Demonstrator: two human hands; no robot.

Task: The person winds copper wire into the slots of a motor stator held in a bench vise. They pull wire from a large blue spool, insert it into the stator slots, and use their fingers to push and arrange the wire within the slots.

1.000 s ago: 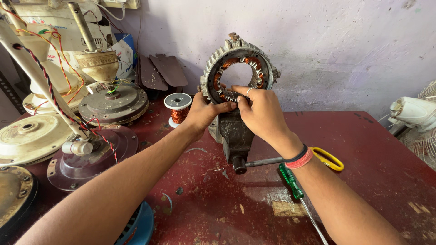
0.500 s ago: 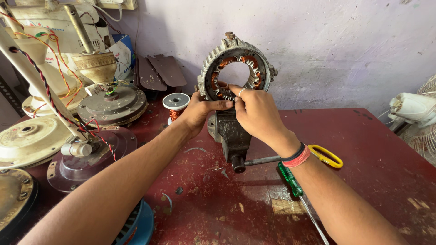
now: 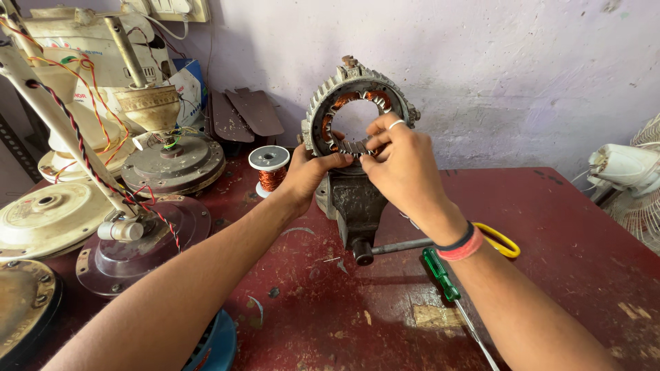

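Both hands meet at the lower inner edge of the stator ring point(image 3: 357, 110), which stands upright in a bench vise point(image 3: 354, 199) so that its open centre faces the person and neither hand has to carry its weight. Left hand point(image 3: 309, 172) grips the ring's lower left rim, thumb on the near face and fingers curled behind, apparently to steady it. Right hand point(image 3: 405, 168) comes in from the other side with fingertips pinched together at the slots along the bottom of the bore, right against the left thumb; whether a wire is between those fingertips is too small to tell.

Far left of the left arm lie several ceiling fan housings point(image 3: 172, 165) with loose red and yellow leads. Just left of the left hand stands a spool of copper wire point(image 3: 269, 168), close enough to draw from. Below the right wrist the vise handle point(image 3: 402, 246) juts out, with a green screwdriver point(image 3: 447, 282) and yellow-handled scissors point(image 3: 498, 240) lying beside it on the red table point(image 3: 584, 261). Far right, a white fan point(image 3: 629, 172) pokes in.
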